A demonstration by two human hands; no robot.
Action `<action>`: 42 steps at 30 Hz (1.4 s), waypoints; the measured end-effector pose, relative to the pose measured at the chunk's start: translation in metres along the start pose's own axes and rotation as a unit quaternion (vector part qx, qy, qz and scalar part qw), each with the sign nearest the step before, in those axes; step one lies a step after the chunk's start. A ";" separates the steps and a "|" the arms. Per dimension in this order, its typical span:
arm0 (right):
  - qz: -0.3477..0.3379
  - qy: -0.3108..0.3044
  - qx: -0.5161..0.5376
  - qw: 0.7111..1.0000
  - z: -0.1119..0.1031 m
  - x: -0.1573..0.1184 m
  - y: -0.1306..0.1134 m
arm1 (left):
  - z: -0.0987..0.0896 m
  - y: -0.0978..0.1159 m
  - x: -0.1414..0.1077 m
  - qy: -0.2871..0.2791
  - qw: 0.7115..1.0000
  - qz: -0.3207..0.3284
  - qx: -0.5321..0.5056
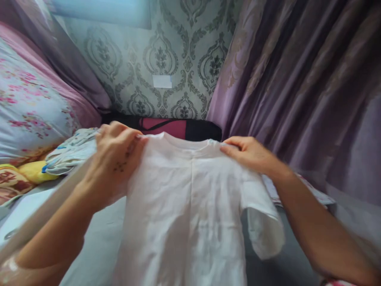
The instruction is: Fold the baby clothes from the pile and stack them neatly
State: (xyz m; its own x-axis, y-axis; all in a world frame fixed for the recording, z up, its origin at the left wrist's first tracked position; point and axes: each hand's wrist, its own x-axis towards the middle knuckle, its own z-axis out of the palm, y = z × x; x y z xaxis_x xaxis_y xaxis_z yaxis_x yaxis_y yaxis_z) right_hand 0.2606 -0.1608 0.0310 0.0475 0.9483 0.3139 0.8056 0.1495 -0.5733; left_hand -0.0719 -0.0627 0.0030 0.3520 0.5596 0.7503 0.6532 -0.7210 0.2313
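Note:
A small white short-sleeved garment (pixel 190 198) hangs spread out in the middle of the view, its neckline at the top and a seam running down its centre. My left hand (pixel 119 159) pinches one shoulder of it, the fingers closed and partly blurred. At the other shoulder, my right hand (pixel 248 153) grips the cloth between thumb and fingers. The sleeve on the right hangs free below my right hand. The garment's lower edge is out of view.
A floral pillow (pixel 32 103) leans at the left, above crumpled cloth (pixel 71 153) and a yellow item (pixel 35 171). Behind the garment lies a black and pink bag (pixel 166 128) by the wall. Purple curtains (pixel 291 79) hang at the right. Folded cloth (pixel 315 190) lies beneath them.

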 end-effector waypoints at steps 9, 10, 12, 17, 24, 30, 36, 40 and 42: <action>0.050 -0.111 -0.125 0.985 0.150 0.014 0.140 | 0.194 -0.084 -0.070 -0.295 0.950 -0.093 0.040; 0.050 -0.116 -0.147 0.981 0.158 0.013 0.145 | 0.202 -0.087 -0.076 -0.294 0.951 -0.087 0.046; 0.051 -0.128 -0.190 0.972 0.166 0.013 0.151 | 0.211 -0.090 -0.079 -0.289 0.953 -0.069 0.063; 0.048 -0.162 -0.266 0.949 0.168 0.028 0.162 | 0.224 -0.101 -0.067 -0.279 0.955 -0.011 0.103; 0.065 -0.166 -0.306 0.935 0.167 0.069 0.178 | 0.250 -0.120 -0.034 -0.241 0.956 0.026 0.168; 0.085 -0.145 -0.280 0.945 0.176 0.098 0.186 | 0.263 -0.131 -0.017 -0.276 0.940 -0.009 0.202; 0.121 -0.133 -0.199 0.964 0.189 0.112 0.193 | 0.270 -0.125 -0.007 -0.354 0.919 -0.110 0.137; 0.104 -0.136 -0.165 0.971 0.198 0.124 0.187 | 0.278 -0.110 0.002 -0.365 0.916 -0.141 0.083; 0.096 -0.120 -0.168 0.974 0.204 0.125 0.184 | 0.284 -0.106 0.002 -0.353 0.924 -0.132 0.070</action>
State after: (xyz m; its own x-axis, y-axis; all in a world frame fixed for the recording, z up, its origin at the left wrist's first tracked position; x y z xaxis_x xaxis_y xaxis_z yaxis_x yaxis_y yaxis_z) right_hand 0.2940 0.0430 -0.1898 0.1098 0.9938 0.0156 0.9450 -0.0995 -0.3115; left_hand 0.0498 0.1306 -0.1955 0.4846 0.8713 0.0772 0.8420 -0.4885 0.2289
